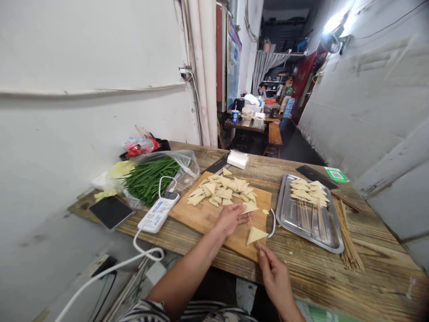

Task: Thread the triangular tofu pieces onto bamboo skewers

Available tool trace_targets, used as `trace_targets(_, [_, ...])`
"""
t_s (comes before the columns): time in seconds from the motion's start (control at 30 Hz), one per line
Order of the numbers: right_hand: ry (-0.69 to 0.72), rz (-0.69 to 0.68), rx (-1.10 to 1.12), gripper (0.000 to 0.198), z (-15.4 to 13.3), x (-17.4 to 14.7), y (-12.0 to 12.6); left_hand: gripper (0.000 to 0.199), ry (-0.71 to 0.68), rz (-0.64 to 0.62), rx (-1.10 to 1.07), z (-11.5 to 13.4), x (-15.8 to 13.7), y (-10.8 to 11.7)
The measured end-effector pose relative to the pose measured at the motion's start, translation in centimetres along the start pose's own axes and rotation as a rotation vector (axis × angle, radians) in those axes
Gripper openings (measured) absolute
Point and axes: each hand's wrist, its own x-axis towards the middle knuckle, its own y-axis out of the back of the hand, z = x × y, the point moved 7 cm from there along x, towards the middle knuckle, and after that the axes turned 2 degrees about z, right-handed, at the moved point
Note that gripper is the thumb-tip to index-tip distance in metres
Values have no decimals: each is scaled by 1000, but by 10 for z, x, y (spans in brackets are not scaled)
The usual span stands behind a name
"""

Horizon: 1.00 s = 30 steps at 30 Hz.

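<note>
A pale yellow tofu triangle (250, 208) is pinched in my left hand (231, 219) over the front right part of a wooden cutting board (197, 219). My right hand (275, 271) grips the lower end of a thin bamboo skewer (250, 220), which carries one tofu triangle (256, 235). The skewer's upper end reaches the piece in my left hand; whether it has pierced it, I cannot tell. Behind my left hand lies a pile of loose tofu triangles (219, 190). On the right, a metal tray (283, 210) holds several skewers threaded with triangles (308, 192).
Bare skewers (348, 241) lie beside the tray. Left of the board are a white power strip (158, 213) with a cable, green chives (150, 176) in plastic, and a dark tablet-like slab (111, 213). A cleaver (217, 163) and white box (237, 158) lie behind. A person (262, 89) sits far back.
</note>
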Motion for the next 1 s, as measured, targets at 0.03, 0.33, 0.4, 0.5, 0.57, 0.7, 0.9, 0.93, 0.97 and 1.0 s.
trace_targets(0.03, [11, 8, -6, 39, -1, 0, 0, 21, -3, -5, -3, 0, 0, -1])
trace_targets(0.33, [68, 23, -69, 36, -10, -4, 3, 26, -72, 36, 9, 2, -4, -4])
trace_targets(0.4, [72, 28, -75, 35, -10, -6, 3, 26, -77, 36, 19, 1, -4, -4])
trace_targets(0.5, [71, 42, -75, 36, -12, -8, 3, 26, -72, 36, 30, 1, -7, -5])
trace_targets(0.57, [71, 47, -77, 37, -12, -8, 2, 26, -63, 39, 38, 0, -8, -5])
trace_targets(0.7, [84, 56, -93, 37, -11, -9, 2, 25, -57, 42, 25, -1, -11, -6])
trace_targets(0.9, [153, 79, -150, 33, -12, -11, 2, 23, -66, 18, -3, 2, -17, -11])
trace_targets(0.93, [168, 81, -159, 33, -13, -12, 2, 23, -77, 13, -12, 4, -18, -13])
trace_targets(0.97, [183, 83, -165, 32, -15, -12, 3, 22, -93, 11, -22, 6, -19, -13])
trace_targets(1.0, [200, 81, -170, 32, -16, -12, 3, 22, -112, 13, -33, 9, -20, -14])
